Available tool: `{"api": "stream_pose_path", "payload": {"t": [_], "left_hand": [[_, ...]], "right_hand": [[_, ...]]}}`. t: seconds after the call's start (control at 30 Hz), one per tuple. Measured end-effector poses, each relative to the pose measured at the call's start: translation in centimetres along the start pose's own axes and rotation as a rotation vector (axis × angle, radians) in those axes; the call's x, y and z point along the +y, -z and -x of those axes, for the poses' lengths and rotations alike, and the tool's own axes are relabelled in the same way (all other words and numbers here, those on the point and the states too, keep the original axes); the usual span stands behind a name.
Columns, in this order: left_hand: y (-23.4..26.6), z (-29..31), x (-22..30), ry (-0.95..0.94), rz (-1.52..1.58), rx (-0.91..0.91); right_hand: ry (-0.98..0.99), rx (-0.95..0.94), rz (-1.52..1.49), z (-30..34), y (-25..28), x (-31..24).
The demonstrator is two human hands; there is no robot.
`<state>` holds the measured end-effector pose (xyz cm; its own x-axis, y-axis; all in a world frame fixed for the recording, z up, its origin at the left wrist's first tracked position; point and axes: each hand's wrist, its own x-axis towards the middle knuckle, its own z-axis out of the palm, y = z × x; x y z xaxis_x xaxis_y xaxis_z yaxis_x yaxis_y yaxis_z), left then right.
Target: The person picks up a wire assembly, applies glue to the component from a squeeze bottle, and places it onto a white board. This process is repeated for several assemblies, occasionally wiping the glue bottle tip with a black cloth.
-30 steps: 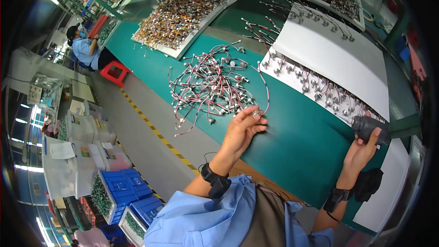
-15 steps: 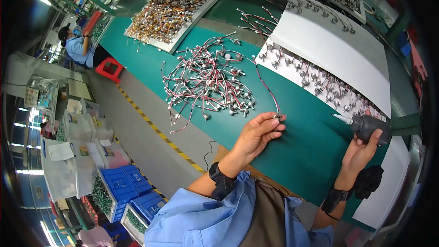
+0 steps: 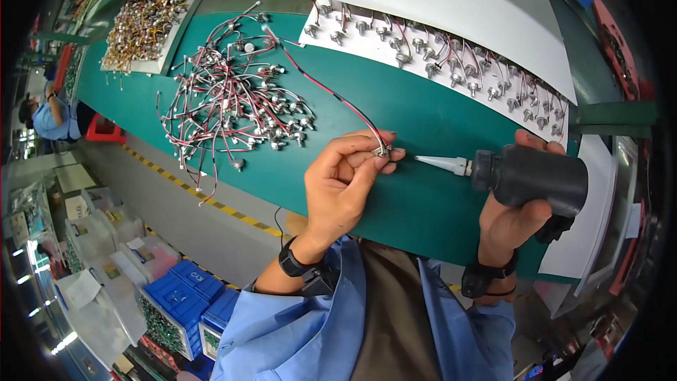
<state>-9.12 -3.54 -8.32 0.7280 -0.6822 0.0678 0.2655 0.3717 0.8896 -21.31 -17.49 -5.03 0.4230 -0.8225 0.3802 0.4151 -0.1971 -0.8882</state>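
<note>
Over the green bench, my left hand (image 3: 337,183) pinches a small metal potentiometer (image 3: 382,151) between thumb and fingertips. Its red, black and white wire lead (image 3: 326,89) arcs up and away to the left. My right hand (image 3: 502,220) is wrapped round a black squeeze bottle (image 3: 541,179), tipped on its side. The bottle's pale pointed nozzle (image 3: 441,162) faces the potentiometer, with a small gap between them. Left of my hands lies a tangled heap of wired potentiometers (image 3: 233,99).
Rows of similar potentiometers stand on a white sheet (image 3: 423,77), partly under a white board (image 3: 451,10). At the far left a tray (image 3: 159,63) is heaped with orange-wired parts. A co-worker (image 3: 55,116) sits beyond, near a red stool (image 3: 104,129). Blue crates (image 3: 180,296) stand on the floor.
My right hand has brought the bottle leftward, so its nozzle is now close to the potentiometer in my left hand. The view has shifted, moving the heap and trays leftward in the picture.
</note>
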Motion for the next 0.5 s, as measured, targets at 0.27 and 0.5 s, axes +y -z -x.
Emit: {"api": "stream_pose_path", "payload": {"t": [0.27,0.5], "left_hand": [[-0.23,0.48,-0.01,0.016,-0.073,-0.004],[-0.48,0.62,0.10,0.031,-0.044,-0.006]], "right_hand": [[0.120,-0.139,0.009,0.80,0.13,0.23],[0.113,-0.189,0.017,0.99,0.13,0.26]]}}
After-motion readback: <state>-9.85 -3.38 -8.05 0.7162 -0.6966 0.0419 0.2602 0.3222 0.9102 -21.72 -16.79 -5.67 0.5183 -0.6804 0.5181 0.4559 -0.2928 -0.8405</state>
